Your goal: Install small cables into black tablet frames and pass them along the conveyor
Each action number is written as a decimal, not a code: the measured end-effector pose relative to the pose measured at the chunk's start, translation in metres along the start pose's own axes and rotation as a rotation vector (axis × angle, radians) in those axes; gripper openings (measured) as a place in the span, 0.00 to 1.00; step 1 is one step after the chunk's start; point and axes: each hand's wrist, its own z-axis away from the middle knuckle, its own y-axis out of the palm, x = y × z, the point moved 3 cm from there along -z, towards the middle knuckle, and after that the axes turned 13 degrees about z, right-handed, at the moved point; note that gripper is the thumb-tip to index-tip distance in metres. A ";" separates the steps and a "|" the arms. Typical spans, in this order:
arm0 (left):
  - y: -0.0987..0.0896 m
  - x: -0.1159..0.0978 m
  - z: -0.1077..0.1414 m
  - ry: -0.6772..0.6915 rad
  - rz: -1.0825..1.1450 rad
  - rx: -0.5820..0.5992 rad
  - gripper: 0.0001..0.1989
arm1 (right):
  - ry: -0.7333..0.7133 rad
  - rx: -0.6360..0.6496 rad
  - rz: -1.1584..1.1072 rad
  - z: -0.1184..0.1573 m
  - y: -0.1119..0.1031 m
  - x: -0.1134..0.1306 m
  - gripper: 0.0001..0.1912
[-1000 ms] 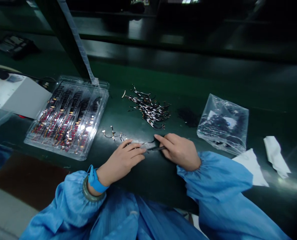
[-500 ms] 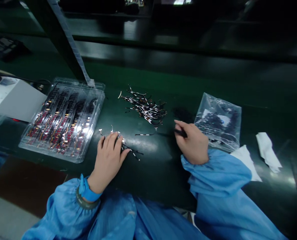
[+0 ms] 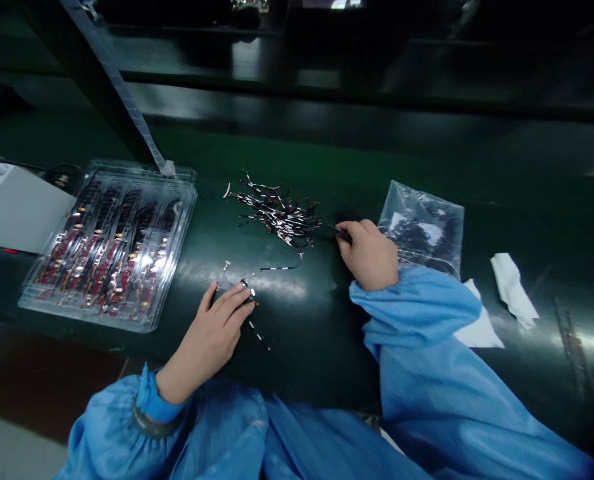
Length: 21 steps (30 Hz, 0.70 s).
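My left hand (image 3: pixel 214 335) lies palm down on the bench with its fingers stretched out, over a few small flex cables (image 3: pixel 257 333) that are partly hidden beneath it. My right hand (image 3: pixel 374 255) is closed around black tweezers (image 3: pixel 343 234), whose tips point left and are hard to make out. Left of that hand is a loose pile of thin black cables (image 3: pixel 281 217) with white marks and small metal ends. A single cable (image 3: pixel 279 269) lies apart, between the pile and my left hand.
Stacked clear plastic trays (image 3: pixel 154 303) with rows of cable parts stand at left, beside a white box (image 3: pixel 19 207). A clear bag (image 3: pixel 421 223) of black parts lies beyond my right hand. White paper pieces (image 3: pixel 514 287) lie farther right. A slanted post (image 3: pixel 121 87) rises at back left.
The view has shifted, and the scene sits slightly more to the left. My right hand has moved away from me with the tweezers, toward the pile's right side. My left hand has slid slightly nearer me.
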 end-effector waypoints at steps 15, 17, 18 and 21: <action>0.002 -0.003 -0.006 0.068 0.105 -0.023 0.16 | -0.570 0.484 -0.491 0.047 -0.027 0.030 0.06; 0.001 -0.006 -0.009 0.055 0.083 -0.047 0.15 | -0.474 0.444 -0.460 0.046 -0.026 0.030 0.06; 0.000 -0.007 -0.011 0.049 0.069 -0.066 0.14 | -0.419 0.419 -0.474 0.045 -0.025 0.029 0.06; -0.002 -0.010 -0.013 0.015 0.025 -0.127 0.12 | -0.338 0.353 -0.568 0.046 -0.028 0.024 0.05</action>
